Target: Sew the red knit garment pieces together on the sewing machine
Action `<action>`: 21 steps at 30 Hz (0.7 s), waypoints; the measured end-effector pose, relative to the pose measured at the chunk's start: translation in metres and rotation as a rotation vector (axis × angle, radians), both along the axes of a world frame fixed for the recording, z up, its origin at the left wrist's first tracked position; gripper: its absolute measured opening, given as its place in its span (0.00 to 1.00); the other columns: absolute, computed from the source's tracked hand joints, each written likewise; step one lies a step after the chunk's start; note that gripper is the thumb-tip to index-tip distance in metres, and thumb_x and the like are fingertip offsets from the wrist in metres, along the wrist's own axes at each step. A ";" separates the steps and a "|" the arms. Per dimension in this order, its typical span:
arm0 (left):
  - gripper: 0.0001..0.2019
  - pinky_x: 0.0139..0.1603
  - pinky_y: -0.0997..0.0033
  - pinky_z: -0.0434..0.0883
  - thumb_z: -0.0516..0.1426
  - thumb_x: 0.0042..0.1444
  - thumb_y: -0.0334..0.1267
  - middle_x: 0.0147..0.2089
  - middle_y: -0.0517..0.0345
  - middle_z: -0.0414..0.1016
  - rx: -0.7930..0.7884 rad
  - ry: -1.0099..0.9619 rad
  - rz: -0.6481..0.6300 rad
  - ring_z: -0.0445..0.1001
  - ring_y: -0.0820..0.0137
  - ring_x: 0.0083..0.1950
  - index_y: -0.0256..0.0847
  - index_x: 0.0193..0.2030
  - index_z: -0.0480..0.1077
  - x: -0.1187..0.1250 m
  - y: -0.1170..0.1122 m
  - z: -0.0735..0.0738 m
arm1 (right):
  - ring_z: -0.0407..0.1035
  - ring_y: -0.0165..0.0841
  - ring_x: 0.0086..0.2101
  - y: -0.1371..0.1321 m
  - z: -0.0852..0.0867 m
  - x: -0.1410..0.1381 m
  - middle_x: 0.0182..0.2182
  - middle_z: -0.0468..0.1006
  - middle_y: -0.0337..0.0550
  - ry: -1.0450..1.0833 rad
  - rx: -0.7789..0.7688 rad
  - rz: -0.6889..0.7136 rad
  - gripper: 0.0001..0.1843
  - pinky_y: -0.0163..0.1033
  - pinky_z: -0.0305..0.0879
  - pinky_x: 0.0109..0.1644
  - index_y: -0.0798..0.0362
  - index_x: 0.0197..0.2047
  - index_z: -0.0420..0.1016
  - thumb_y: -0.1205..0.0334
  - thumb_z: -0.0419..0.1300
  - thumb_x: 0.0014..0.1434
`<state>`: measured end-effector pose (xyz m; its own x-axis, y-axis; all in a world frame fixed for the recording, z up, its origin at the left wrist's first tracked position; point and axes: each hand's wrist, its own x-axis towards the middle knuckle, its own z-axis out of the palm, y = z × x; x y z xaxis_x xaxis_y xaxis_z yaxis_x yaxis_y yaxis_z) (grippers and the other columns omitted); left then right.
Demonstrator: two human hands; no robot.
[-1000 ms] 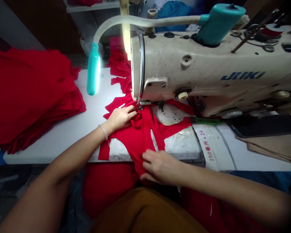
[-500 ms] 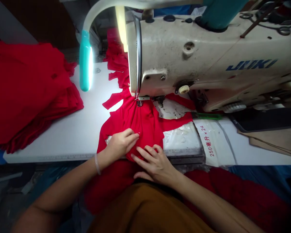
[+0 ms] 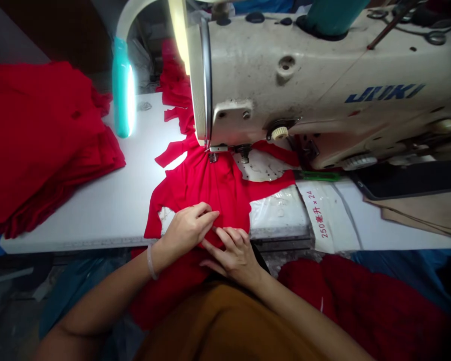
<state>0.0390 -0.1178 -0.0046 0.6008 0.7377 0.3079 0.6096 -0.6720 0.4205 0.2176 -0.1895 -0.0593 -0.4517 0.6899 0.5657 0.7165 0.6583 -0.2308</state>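
Note:
Red fabric lies gathered under the presser foot of a sewing machine and hangs over the table's front edge. My left hand is closed on the fabric left of the middle, thumb and fingers pinched together; a clear band circles its wrist. Close beside it, my right hand has bent fingers on the fabric near the front edge, with the thumb lower down and the cloth between. The fingertips of both hands nearly meet. What lies under the fingers is hidden.
A thick stack of red cloth pieces lies at the left. A lit lamp hangs over the white table. Toward the right are a green-handled tool, a dark phone and brown card. More red cloth lies below.
The view has shifted slightly. My right fingers, more spread before, are now bent closer together, and the two hands have come nearer each other. The fabric stays under the presser foot.

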 end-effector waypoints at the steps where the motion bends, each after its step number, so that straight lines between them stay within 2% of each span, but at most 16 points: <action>1: 0.12 0.37 0.76 0.73 0.51 0.69 0.34 0.41 0.53 0.76 -0.015 -0.008 0.003 0.76 0.73 0.37 0.36 0.48 0.75 0.000 0.000 0.000 | 0.62 0.40 0.51 -0.001 0.000 -0.001 0.47 0.74 0.47 0.000 -0.001 -0.007 0.21 0.45 0.56 0.58 0.41 0.52 0.80 0.41 0.61 0.61; 9: 0.11 0.36 0.76 0.73 0.52 0.68 0.34 0.40 0.55 0.77 0.042 0.033 0.006 0.77 0.72 0.37 0.38 0.46 0.76 0.003 0.002 0.003 | 0.62 0.40 0.51 -0.004 -0.004 -0.004 0.48 0.74 0.46 -0.007 -0.005 -0.037 0.20 0.45 0.57 0.58 0.40 0.52 0.79 0.44 0.63 0.60; 12: 0.12 0.35 0.75 0.72 0.51 0.69 0.34 0.44 0.53 0.77 0.077 0.116 -0.023 0.76 0.72 0.38 0.39 0.48 0.76 0.002 0.002 0.005 | 0.64 0.42 0.51 -0.006 0.011 0.000 0.48 0.76 0.49 -0.027 -0.035 -0.010 0.20 0.47 0.62 0.56 0.44 0.52 0.79 0.45 0.63 0.60; 14: 0.13 0.35 0.72 0.72 0.50 0.69 0.34 0.51 0.50 0.77 0.121 0.177 -0.047 0.76 0.70 0.39 0.41 0.51 0.75 0.000 0.001 0.005 | 0.68 0.41 0.48 0.002 0.032 0.005 0.45 0.78 0.50 0.046 -0.104 0.062 0.15 0.48 0.67 0.52 0.50 0.50 0.79 0.52 0.61 0.63; 16: 0.13 0.34 0.69 0.71 0.51 0.67 0.33 0.58 0.48 0.74 0.174 0.244 -0.057 0.75 0.68 0.38 0.41 0.52 0.74 -0.001 0.000 0.005 | 0.71 0.39 0.46 0.023 0.055 0.011 0.42 0.79 0.50 0.204 -0.180 0.145 0.12 0.47 0.70 0.51 0.54 0.48 0.78 0.63 0.56 0.65; 18: 0.13 0.32 0.66 0.70 0.52 0.65 0.31 0.60 0.47 0.73 0.211 0.316 -0.049 0.72 0.67 0.34 0.40 0.52 0.74 -0.001 -0.002 0.005 | 0.72 0.37 0.47 0.056 0.072 0.019 0.44 0.79 0.50 0.297 -0.239 0.194 0.14 0.45 0.71 0.53 0.55 0.49 0.76 0.68 0.51 0.66; 20: 0.14 0.31 0.64 0.69 0.52 0.64 0.30 0.61 0.46 0.72 0.230 0.356 -0.039 0.70 0.66 0.33 0.40 0.52 0.74 0.000 -0.003 0.005 | 0.72 0.38 0.49 0.094 0.079 0.026 0.47 0.78 0.52 0.155 -0.313 0.181 0.17 0.44 0.72 0.54 0.56 0.52 0.74 0.67 0.49 0.67; 21: 0.14 0.31 0.64 0.70 0.52 0.64 0.30 0.62 0.46 0.71 0.230 0.360 -0.040 0.70 0.66 0.33 0.41 0.53 0.73 0.000 -0.004 0.005 | 0.72 0.40 0.49 0.112 0.079 0.029 0.48 0.77 0.55 0.037 -0.327 0.111 0.18 0.46 0.71 0.53 0.59 0.53 0.74 0.67 0.47 0.67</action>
